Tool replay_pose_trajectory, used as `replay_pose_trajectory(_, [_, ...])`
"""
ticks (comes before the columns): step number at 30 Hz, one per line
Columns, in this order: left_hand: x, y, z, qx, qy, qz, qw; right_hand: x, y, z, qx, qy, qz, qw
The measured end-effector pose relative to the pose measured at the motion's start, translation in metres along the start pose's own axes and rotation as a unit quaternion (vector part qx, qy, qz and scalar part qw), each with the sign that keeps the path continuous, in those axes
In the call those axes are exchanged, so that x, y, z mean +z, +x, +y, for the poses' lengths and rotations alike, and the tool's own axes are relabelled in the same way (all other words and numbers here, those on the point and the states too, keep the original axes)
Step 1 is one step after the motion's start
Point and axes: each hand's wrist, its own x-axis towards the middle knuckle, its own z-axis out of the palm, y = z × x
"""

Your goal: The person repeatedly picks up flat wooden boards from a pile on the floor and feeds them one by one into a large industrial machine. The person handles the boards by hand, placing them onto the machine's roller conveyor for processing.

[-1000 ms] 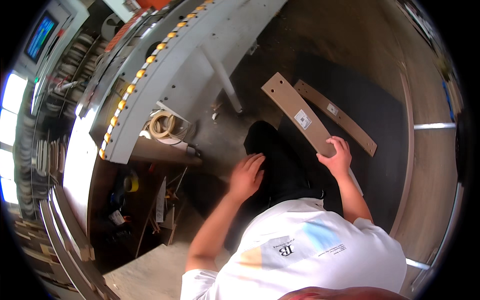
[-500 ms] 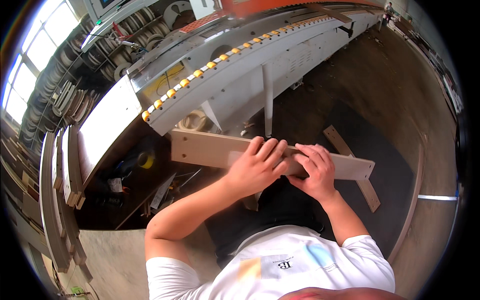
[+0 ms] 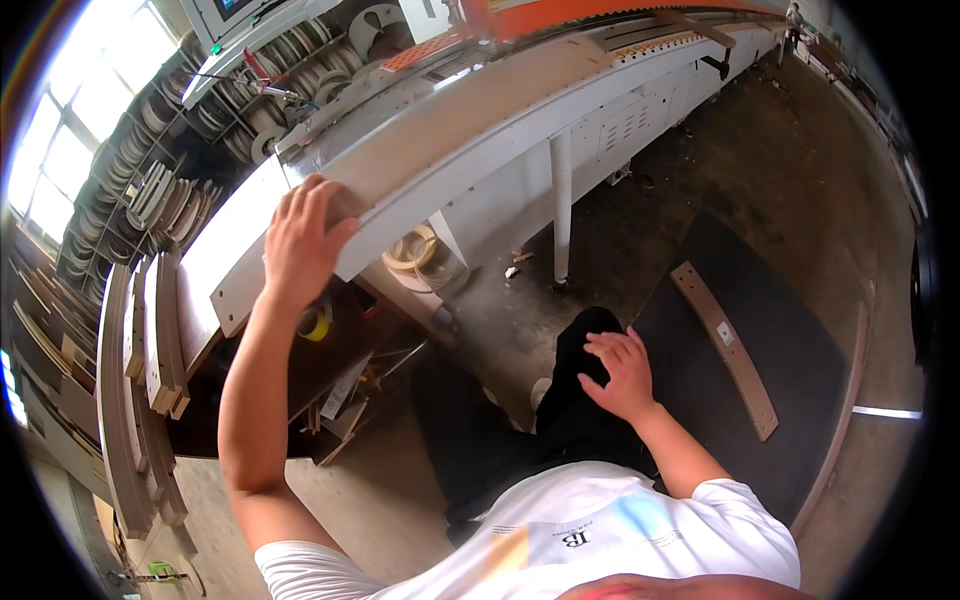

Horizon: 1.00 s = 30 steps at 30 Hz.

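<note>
Shifted onto the machine (image 3: 500, 178): board (image 3: 475, 112), left hand (image 3: 303, 240) curved at its end, grip unclear; before machine, right hand (image 3: 622, 376) loosely open.

A: What lights your room?
B: Daylight, from the window (image 3: 85, 120) on your far left. Its panes glare white, split by darker bars.
A: And beside that window?
B: You have a rack (image 3: 180, 160) there, its shelves crowded with upright rolls (image 3: 157, 112) in pale and grey tones.
A: What about your floor (image 3: 320, 510)?
B: It's bare and pale grey at your lower left, darker and brownish farther ahead, with small light scraps (image 3: 512, 272) lying on it.
A: To your right?
B: You've a dark mat (image 3: 810, 360) spread there, and a bright strip (image 3: 888, 412) beyond its right edge.
</note>
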Motion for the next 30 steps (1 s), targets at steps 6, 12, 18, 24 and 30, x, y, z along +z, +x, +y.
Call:
replay_pose_trajectory(6, [0.026,0.018,-0.093,-0.099,-0.054,-0.105,0.988,0.042,-0.044,0.025,0.049,0.008,-0.097,0.994])
replay_pose_trajectory(12, [0.067,0.04,-0.146,-0.048,-0.011,-0.1,0.994,0.057,-0.039,0.037,0.07,0.008,-0.129,0.989])
replay_pose_trajectory(18, [0.087,0.091,-0.1,-0.086,0.069,-0.098,0.989,0.071,-0.013,0.051,0.092,-0.024,-0.132,0.987])
replay_pose_trajectory(24, [0.108,0.115,-0.134,-0.088,0.081,-0.122,0.985,0.09,0.014,0.068,0.147,-0.026,-0.142,0.979])
replay_pose_trajectory(30, [0.118,0.145,-0.132,-0.138,0.086,-0.176,0.971,0.107,0.039,0.067,0.153,-0.029,-0.157,0.975])
